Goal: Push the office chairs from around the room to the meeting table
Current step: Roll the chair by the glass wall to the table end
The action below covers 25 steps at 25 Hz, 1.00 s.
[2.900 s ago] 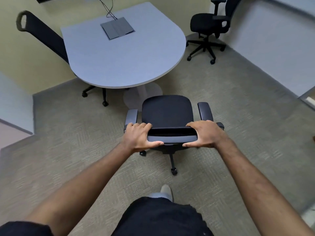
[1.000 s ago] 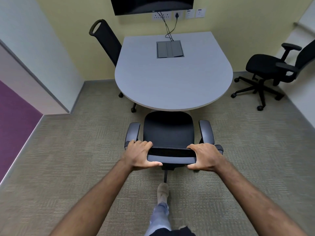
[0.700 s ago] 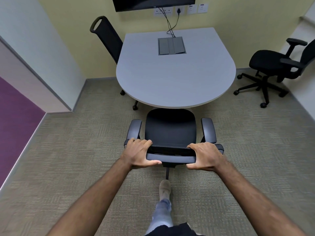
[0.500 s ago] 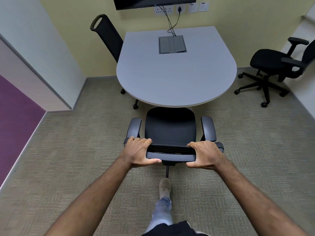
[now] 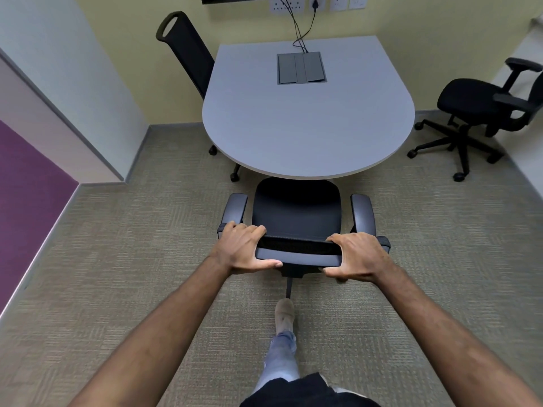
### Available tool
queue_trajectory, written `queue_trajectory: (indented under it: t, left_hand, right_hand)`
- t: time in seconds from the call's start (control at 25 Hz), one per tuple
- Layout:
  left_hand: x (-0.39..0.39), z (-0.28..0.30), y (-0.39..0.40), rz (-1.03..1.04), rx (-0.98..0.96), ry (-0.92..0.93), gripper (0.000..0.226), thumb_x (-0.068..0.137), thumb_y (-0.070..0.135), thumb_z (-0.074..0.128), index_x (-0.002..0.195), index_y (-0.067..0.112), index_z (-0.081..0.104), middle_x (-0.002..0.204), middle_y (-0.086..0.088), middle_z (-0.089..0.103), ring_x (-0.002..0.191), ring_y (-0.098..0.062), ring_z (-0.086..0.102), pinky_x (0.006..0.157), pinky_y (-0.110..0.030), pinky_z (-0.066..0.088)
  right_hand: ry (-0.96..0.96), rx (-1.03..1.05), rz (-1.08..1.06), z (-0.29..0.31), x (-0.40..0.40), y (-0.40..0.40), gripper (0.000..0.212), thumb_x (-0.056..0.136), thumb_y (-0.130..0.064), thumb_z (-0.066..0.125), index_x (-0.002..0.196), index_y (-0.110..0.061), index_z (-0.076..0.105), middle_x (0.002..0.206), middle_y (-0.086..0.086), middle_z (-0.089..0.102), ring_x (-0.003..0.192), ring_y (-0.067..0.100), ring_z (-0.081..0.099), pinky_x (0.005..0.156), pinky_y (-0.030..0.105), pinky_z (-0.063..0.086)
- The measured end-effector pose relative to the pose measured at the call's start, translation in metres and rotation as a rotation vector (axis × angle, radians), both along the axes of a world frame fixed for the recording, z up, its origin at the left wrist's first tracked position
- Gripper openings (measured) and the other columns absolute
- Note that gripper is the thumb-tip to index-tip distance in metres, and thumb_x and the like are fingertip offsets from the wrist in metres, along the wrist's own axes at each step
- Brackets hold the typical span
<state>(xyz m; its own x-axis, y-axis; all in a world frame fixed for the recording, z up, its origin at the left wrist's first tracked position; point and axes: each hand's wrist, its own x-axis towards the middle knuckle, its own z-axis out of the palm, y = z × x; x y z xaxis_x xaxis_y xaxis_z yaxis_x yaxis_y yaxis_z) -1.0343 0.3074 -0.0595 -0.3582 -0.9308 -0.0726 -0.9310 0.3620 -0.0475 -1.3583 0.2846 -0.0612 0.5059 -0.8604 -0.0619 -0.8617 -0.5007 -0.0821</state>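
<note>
The left hand and the right hand are set apart, each clamped on an end of the top edge of the near office chair's backrest, fingers curled over the far side and thumbs pressed along the near side. Both bare forearms reach in from the near edge of the view.

This near office chair faces the meeting table; the far rim of its black seat sits just under the table's rounded near edge, and its grey armrests lie to either side, short of the tabletop. One leg of its base shows below the backrest, ending just ahead of the person's shoe, which is planted on the carpet below a jeans leg.

The carpet is beige with a woven block pattern. The table is pale grey, straight at the far end against a yellow wall and curved at the near end. A grey cable box with closed flaps is set into the tabletop; two black cables run from it up to wall sockets. What the box contains cannot be seen.

A second chair with a tall mesh back stands at the table's far left side. A third chair with armrests stands well apart at the right, near a white wall. At the left, a white wall corner juts out above a purple panel. No readable writing shows.
</note>
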Motion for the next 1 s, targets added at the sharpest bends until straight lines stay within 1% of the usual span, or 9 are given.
queue_trajectory:
  t: [0.12, 0.28, 0.4, 0.56, 0.68, 0.88, 1.0]
  left_hand:
    - [0.001, 0.001, -0.013, 0.008, 0.004, 0.001, 0.101, 0.07, 0.106, 0.019, 0.109, 0.021, 0.057, 0.098, 0.004, 0.07, 0.086, -0.022, 0.063, 0.087, -0.041, 0.039]
    - [0.002, 0.002, -0.034, 0.006, 0.004, -0.017, 0.101, 0.07, 0.106, 0.016, 0.11, 0.022, 0.056, 0.097, 0.003, 0.069, 0.086, -0.022, 0.063, 0.089, -0.043, 0.041]
    - [0.002, 0.002, -0.051, 0.006, 0.004, -0.012, 0.104, 0.069, 0.107, 0.013, 0.11, 0.022, 0.057, 0.097, 0.003, 0.069, 0.085, -0.022, 0.062, 0.09, -0.043, 0.043]
    - [0.002, 0.001, -0.073, 0.005, -0.005, -0.017, 0.105, 0.068, 0.107, 0.009, 0.107, 0.022, 0.056, 0.094, 0.003, 0.068, 0.08, -0.021, 0.06, 0.086, -0.043, 0.044]
    - [0.002, 0.0, -0.087, 0.019, -0.003, -0.019, 0.102, 0.069, 0.107, 0.015, 0.107, 0.023, 0.057, 0.094, 0.005, 0.068, 0.08, -0.021, 0.061, 0.085, -0.042, 0.045]
    - [0.008, -0.001, -0.104, 0.035, 0.015, -0.008, 0.101, 0.068, 0.107, 0.016, 0.109, 0.024, 0.057, 0.097, 0.006, 0.067, 0.084, -0.019, 0.06, 0.088, -0.043, 0.045]
    - [0.01, 0.0, -0.107, 0.018, 0.017, -0.01, 0.098, 0.07, 0.106, 0.02, 0.109, 0.024, 0.057, 0.096, 0.006, 0.067, 0.083, -0.02, 0.06, 0.087, -0.042, 0.044]
  right_hand:
    - [-0.005, 0.014, -0.003, 0.003, 0.002, -0.012, 0.094, 0.065, -0.091, 0.043, 0.13, -0.028, 0.069, 0.105, -0.01, 0.079, 0.098, 0.017, 0.074, 0.081, 0.036, 0.058]
    - [-0.013, 0.021, -0.02, 0.007, 0.004, -0.03, 0.083, 0.066, -0.088, 0.048, 0.122, -0.03, 0.07, 0.097, -0.012, 0.077, 0.091, 0.016, 0.073, 0.077, 0.035, 0.057]
    - [-0.014, 0.016, -0.026, 0.009, 0.005, -0.044, 0.08, 0.067, -0.088, 0.05, 0.12, -0.032, 0.07, 0.096, -0.012, 0.077, 0.089, 0.016, 0.072, 0.075, 0.035, 0.057]
    - [-0.014, 0.015, -0.016, 0.008, 0.004, -0.067, 0.085, 0.069, -0.088, 0.051, 0.129, -0.03, 0.068, 0.105, -0.012, 0.078, 0.095, 0.015, 0.072, 0.078, 0.034, 0.056]
    - [-0.021, 0.014, -0.012, 0.005, 0.003, -0.08, 0.09, 0.07, -0.089, 0.051, 0.136, -0.029, 0.066, 0.113, -0.012, 0.078, 0.102, 0.016, 0.073, 0.081, 0.034, 0.055]
    - [-0.015, 0.019, 0.003, 0.004, 0.008, -0.1, 0.093, 0.071, -0.09, 0.049, 0.139, -0.029, 0.064, 0.116, -0.011, 0.077, 0.104, 0.016, 0.072, 0.082, 0.032, 0.051]
    - [-0.02, 0.018, 0.004, 0.004, 0.009, -0.101, 0.095, 0.071, -0.092, 0.048, 0.141, -0.028, 0.064, 0.118, -0.011, 0.077, 0.107, 0.016, 0.072, 0.087, 0.034, 0.055]
